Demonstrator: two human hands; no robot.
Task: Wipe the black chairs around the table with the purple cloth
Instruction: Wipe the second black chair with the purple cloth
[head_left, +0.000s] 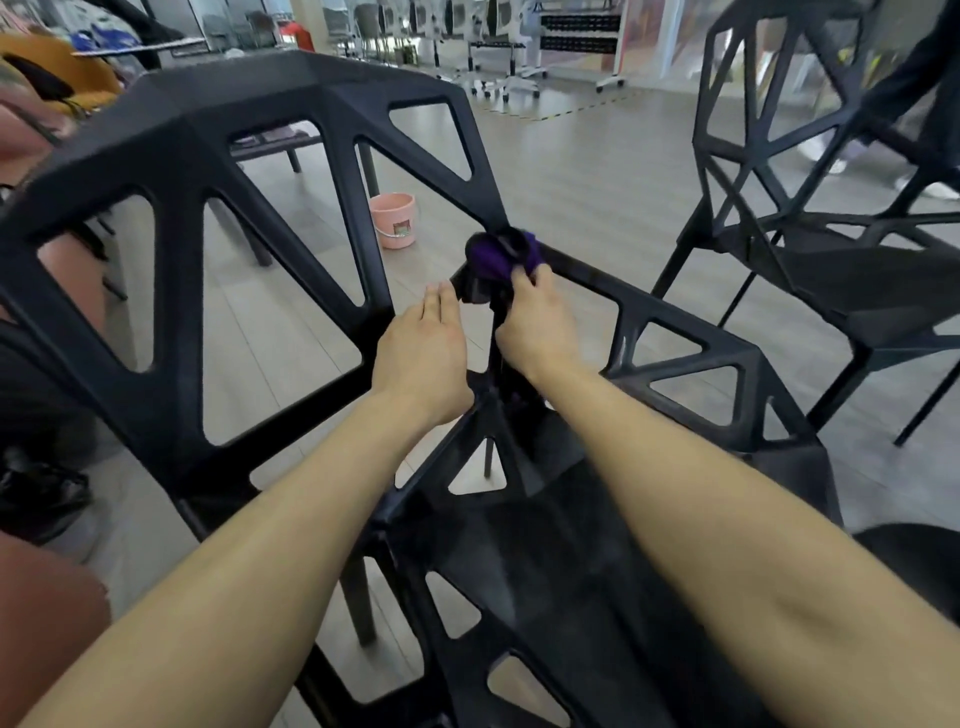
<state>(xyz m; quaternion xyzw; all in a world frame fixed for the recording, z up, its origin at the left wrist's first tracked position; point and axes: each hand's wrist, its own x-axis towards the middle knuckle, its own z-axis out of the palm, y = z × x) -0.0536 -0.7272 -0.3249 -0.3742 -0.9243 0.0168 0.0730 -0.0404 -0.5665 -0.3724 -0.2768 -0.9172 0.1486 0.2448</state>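
Purple cloth (498, 257) is bunched around a joint in the frame of the black chair (171, 150), where the backrest's edge strut comes down to meet the side rail, on the far side of the seat from me. I have my right hand (535, 322) curled over it, fingers pinching the fabric down onto the strut. Wrapping it round like that lets one pass clean the top and both flanks of a narrow bar, which a flat wipe would miss. My left hand (423, 353) sits just beside the same joint, fingers straight and pressed together, holding nothing. I judge it is there to steady the frame, though I cannot tell whether the fingertips actually touch the plastic. The chair is full of triangular openings, so I reckon many struts are left to do. Beyond the backrest a pink bucket (393, 221) stands on the floor (597, 171), near enough for rinsing. A second black chair (831, 280) stands well apart to my right, with no cloth on it.
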